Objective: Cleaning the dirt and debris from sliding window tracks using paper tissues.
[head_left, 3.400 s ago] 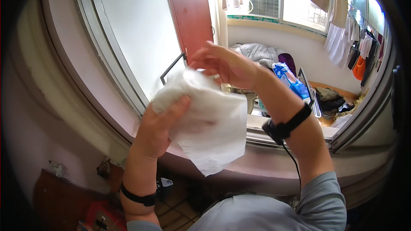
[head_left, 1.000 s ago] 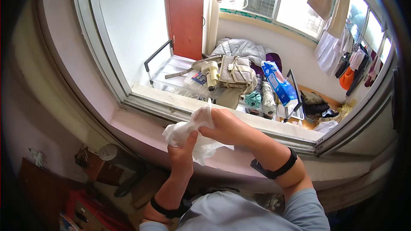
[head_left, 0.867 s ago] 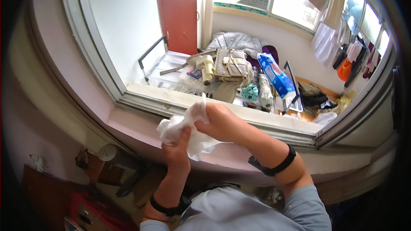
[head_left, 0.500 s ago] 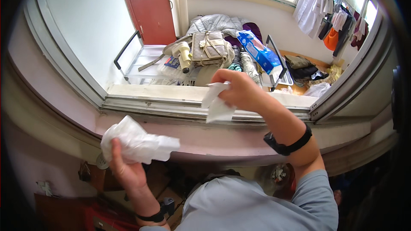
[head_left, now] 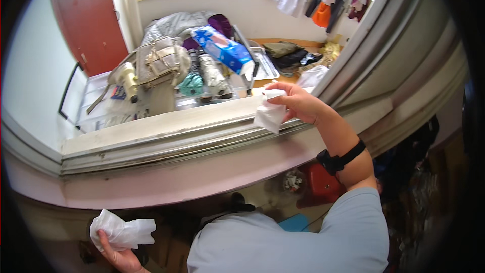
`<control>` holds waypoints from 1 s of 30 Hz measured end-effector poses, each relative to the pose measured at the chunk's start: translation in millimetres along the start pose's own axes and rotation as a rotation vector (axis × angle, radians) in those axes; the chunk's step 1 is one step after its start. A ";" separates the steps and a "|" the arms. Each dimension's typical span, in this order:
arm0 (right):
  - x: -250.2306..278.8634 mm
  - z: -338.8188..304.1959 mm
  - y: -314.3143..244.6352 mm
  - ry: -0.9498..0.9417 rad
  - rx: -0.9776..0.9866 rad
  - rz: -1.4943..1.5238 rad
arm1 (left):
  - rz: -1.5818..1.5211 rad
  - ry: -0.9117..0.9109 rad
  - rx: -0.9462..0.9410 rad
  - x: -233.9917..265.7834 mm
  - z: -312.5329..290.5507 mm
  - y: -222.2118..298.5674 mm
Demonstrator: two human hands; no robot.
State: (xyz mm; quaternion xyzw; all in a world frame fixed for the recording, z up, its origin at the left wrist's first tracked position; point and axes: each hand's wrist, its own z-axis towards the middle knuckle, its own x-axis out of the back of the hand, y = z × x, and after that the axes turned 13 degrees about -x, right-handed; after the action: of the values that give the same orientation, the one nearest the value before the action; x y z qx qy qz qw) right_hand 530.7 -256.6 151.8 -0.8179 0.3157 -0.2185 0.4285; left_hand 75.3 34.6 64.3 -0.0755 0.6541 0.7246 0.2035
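Observation:
At the lower left my left hand (head_left: 120,259) is closed round a crumpled bunch of white tissues (head_left: 126,233), with its thumb pressed on the front. My right hand (head_left: 301,105) pinches a smaller folded white tissue (head_left: 270,115) between thumb and fingers. That tissue hangs over the metal window track (head_left: 202,144), near its right part; whether it touches the track I cannot tell. The pink-white sill ledge (head_left: 177,179) runs along the near side of the track, between my two hands.
Beyond the window opening lie a beige handbag (head_left: 160,63), folded umbrellas (head_left: 211,73), a cream-coloured bottle-like thing (head_left: 129,83) and a blue tissue pack (head_left: 222,49). Clothes (head_left: 328,0) hang at the far right. A red stool (head_left: 323,184) stands below the ledge.
The view has swung toward the right. My right hand with its tissue is now farther right along the track. My left hand sits lower, still holding its bunch.

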 end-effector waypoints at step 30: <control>54.2 -55.5 43.6 0.766 0.365 -1.163 | 0.032 -0.277 -0.112 -90.6 3.1 -10.2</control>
State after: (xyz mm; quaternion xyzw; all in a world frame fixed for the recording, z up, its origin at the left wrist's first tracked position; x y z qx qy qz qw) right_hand 519.7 -344.9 149.7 -0.6348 -0.0844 -0.7323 0.2318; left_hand 161.9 20.5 89.4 0.0244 0.5793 0.7666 0.2759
